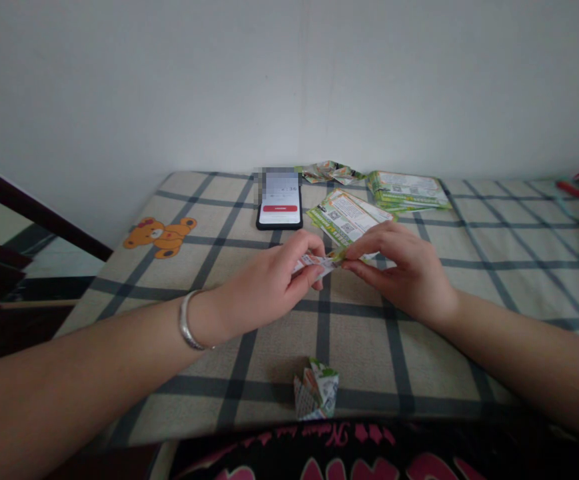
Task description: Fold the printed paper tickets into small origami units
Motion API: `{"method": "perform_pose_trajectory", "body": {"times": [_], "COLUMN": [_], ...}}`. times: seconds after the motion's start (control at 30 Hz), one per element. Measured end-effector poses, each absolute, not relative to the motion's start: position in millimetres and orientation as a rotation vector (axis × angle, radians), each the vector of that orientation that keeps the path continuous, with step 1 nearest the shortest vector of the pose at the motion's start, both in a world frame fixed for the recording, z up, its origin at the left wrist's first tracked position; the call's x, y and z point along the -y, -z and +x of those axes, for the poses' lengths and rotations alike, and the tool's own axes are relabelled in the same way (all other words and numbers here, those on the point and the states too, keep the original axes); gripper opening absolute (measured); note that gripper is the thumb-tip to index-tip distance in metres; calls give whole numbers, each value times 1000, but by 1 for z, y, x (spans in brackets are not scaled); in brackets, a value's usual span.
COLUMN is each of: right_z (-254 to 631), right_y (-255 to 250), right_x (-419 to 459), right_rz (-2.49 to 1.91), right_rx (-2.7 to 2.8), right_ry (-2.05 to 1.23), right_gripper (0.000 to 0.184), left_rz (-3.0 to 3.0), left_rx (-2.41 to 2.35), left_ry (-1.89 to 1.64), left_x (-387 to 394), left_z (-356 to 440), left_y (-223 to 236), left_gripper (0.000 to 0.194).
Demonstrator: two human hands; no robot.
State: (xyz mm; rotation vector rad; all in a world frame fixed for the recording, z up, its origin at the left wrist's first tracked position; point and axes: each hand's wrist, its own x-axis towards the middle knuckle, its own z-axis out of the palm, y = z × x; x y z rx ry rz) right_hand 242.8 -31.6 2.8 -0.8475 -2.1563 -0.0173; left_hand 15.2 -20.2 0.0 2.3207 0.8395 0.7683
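The frame is crossed from left to right by a checked tablecloth (359,347), on which everything else is laid. Just right of centre, the right hand (404,263) is angled inward, its thumb and forefinger pinched on the right end of a narrow piece of folded paper. By the left hand (274,283), at centre, the other end is gripped between thumb and curled fingers.

Behind the right hand, loose leaflets (349,220) are fanned out; a stack of leaflets (409,190) is set farther up and to the right. Left of centre, a bear picture (160,236) is seen on the cloth, and a lit phone (280,210) is placed at upper centre. Crumpled-looking folded pieces (332,172) are gathered near the wall, and a pointed folded shape (318,392) is stood at lower centre.

Smallest in view is the folded paper (328,265) itself, held between the two hands; its creases are largely hidden by the fingers. For clean work, it is best steadied by the left grip while edges are aligned and pressed by the right fingertips, with light pressure so that the thin paper is not torn.
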Motion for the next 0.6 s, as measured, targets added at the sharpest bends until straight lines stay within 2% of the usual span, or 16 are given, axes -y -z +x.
{"method": "perform_pose_trajectory", "body": {"times": [0.3, 0.6], "right_z": [248, 245], "right_y": [-5, -6], "right_x": [34, 36], "right_rz": [-801, -760], "right_rx": [2241, 2288], "right_ry": [215, 271], "right_gripper": [12, 11], "left_rz": [2117, 2721], "left_rx": [-775, -796], "left_ry": [-709, -888], "left_x": [19, 22], "left_z": [15, 16], "left_y": [5, 1], "left_gripper": [10, 4]}}
